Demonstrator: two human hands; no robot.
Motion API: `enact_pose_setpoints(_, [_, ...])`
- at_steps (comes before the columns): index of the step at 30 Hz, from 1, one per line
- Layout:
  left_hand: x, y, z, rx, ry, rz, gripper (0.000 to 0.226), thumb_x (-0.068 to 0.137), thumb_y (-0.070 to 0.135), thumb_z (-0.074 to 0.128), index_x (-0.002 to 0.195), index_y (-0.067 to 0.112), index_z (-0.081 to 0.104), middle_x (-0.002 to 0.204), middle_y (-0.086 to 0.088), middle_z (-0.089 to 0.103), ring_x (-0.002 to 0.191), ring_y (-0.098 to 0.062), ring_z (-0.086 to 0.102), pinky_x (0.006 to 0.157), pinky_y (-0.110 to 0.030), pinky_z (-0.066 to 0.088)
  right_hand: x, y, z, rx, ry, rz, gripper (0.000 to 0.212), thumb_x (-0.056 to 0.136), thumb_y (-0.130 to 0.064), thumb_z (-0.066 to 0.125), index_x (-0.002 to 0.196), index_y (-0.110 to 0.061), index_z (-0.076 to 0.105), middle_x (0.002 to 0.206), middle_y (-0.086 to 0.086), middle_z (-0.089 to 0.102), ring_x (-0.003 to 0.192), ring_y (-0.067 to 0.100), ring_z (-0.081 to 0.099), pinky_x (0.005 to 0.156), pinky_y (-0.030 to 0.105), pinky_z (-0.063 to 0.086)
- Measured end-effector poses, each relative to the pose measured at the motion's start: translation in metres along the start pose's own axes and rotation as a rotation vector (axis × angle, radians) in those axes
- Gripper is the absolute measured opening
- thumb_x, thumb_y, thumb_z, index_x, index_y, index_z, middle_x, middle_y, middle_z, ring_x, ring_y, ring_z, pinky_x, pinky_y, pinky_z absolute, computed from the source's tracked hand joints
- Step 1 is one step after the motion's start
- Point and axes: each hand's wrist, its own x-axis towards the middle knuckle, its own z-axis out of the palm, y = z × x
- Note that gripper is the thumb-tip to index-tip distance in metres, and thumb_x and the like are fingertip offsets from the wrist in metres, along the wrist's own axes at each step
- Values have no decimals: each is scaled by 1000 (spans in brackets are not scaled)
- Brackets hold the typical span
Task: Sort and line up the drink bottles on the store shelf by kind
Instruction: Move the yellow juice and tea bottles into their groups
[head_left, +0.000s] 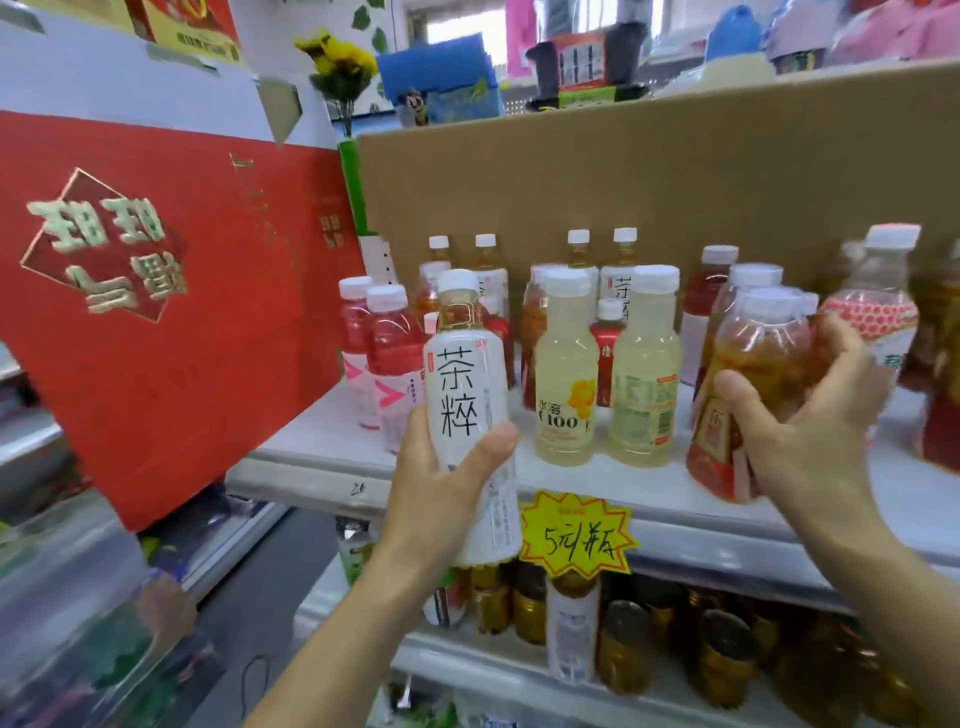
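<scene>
My left hand (441, 493) grips a white-labelled tea bottle (467, 395) with black characters, held upright in front of the white shelf (322, 447). My right hand (810, 421) is closed around an amber tea bottle with a red label (753, 364), tilted at the shelf's front right. Two pale yellow C100 bottles (566, 384) stand side by side at the front middle. Two pink drink bottles (389, 358) stand at the left. More white-labelled tea bottles (621, 270) and red-labelled bottles (701, 306) stand behind.
A brown cardboard sheet (649, 182) backs the shelf. A big red gift box (156, 312) leans at the left. A yellow price tag (576, 535) hangs on the shelf edge. The lower shelf holds several amber bottles (623, 644). A white-capped bottle (878, 306) stands far right.
</scene>
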Motion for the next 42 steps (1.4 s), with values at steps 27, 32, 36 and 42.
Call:
enact_pose_setpoints(27, [69,-35,43,453,116,186,86,76,31,80,144,27,28,133,6,40,128,-13,35,112,-40,36,112,-109,52,-854,-822,-236,43,98,-35,52,138,-18,49,137,3,52,111,27,58,90,37,50])
enact_pose_setpoints(32, [78,-20,30,728,103,279,80,74,36,81,137,22,34,122,5,40,114,-10,34,104,-30,37,111,-105,47,-781,-870,-141,50,96,-31,60,139,-16,39,129,8,53,83,20,65,74,37,59])
enact_pose_setpoints(36, [88,-21,35,791,139,353,105,73,36,86,151,20,18,135,-1,37,123,-14,39,95,-21,32,110,-105,40,-743,-854,-135,59,92,-37,64,138,-15,35,114,5,56,80,15,60,62,27,52])
enact_pose_setpoints(42, [99,-31,47,856,216,418,104,70,30,89,149,15,22,127,-6,40,114,-18,41,90,-25,38,109,-109,31,-704,-912,-103,61,92,-33,66,142,-20,35,118,1,53,81,11,60,57,22,48])
